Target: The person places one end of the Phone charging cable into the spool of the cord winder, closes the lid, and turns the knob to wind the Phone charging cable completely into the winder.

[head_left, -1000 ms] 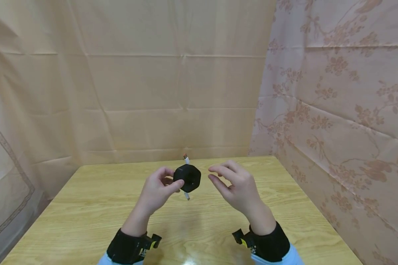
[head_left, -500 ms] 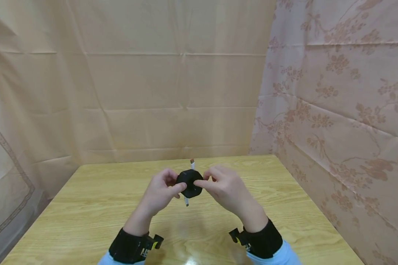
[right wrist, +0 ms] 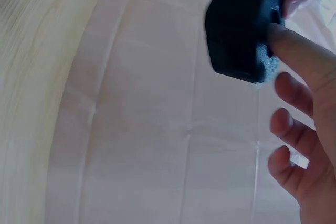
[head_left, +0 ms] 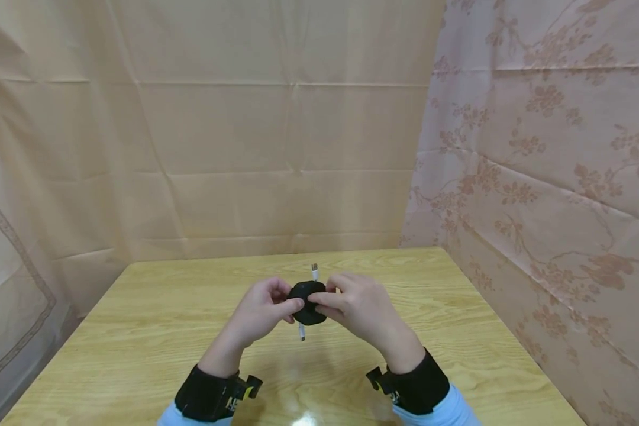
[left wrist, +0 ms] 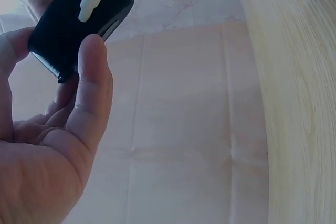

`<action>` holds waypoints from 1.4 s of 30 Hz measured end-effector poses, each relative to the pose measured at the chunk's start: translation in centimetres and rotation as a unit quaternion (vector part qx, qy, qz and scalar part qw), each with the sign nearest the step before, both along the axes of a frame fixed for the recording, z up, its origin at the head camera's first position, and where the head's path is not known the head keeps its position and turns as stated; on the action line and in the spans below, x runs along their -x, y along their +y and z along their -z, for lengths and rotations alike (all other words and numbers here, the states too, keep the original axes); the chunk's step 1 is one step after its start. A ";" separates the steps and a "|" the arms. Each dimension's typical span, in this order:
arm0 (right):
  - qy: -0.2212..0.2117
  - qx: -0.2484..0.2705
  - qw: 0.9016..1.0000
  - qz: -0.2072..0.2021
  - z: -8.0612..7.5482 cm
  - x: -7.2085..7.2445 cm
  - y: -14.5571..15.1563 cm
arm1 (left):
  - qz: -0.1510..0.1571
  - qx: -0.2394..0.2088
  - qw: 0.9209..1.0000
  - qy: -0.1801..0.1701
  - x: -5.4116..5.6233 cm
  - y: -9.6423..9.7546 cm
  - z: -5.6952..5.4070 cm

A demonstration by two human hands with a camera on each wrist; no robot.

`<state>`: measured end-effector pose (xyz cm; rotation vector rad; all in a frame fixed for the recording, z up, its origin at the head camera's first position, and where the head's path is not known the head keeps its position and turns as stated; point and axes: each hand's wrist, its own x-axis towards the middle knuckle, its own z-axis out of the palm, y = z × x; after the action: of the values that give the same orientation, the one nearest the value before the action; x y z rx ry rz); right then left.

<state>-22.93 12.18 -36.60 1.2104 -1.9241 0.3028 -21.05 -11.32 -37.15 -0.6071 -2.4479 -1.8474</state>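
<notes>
A black hexagonal cable winder (head_left: 309,317) is held up over the table between both hands. One white-based metal plug (head_left: 315,272) sticks out of its far side and a second plug (head_left: 302,332) out of its near side. My left hand (head_left: 261,310) grips the winder's left edge, thumb on the face and fingers behind. My right hand (head_left: 363,309) pinches its right side, thumb tip on the face. In the left wrist view a white plug (left wrist: 93,1) lies across the winder's side (left wrist: 58,40). The right wrist view shows the winder (right wrist: 231,35) with several fingers curled loosely below it.
A wood-grain table (head_left: 154,331) extends under both forearms. Behind it hangs a beige curtain (head_left: 218,148), and a pink floral cloth (head_left: 543,177) runs along the right side. Black wrist straps with small cameras (head_left: 250,387) sit over light blue sleeves.
My right hand has moved left from beside the cable winder and taken hold of its right side. The winder has shifted slightly right and nearer, still in my left hand.
</notes>
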 end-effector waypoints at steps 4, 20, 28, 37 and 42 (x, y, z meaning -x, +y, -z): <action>0.023 0.036 0.999 0.005 0.0 0.2 -0.3 | -0.002 -0.011 1.000 0.007 0.0 0.1 -0.1; -0.233 0.214 0.946 0.077 0.7 -1.9 -3.6 | -0.080 -0.036 0.988 0.129 -0.4 1.6 0.5; -0.329 0.279 0.900 0.060 0.5 -1.9 -3.6 | -0.099 -0.026 0.979 0.178 -0.1 1.9 0.7; -0.320 0.272 0.905 0.066 0.4 -1.8 -3.0 | -0.118 0.001 0.981 0.152 -0.1 1.5 0.5; -0.304 0.280 0.909 0.048 0.2 -1.6 -2.6 | -0.127 0.014 0.982 0.137 -0.2 1.0 0.4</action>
<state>-21.28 9.59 -36.78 0.6655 -2.1700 1.2054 -20.84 -10.29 -37.51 -0.4841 -2.2541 -1.5260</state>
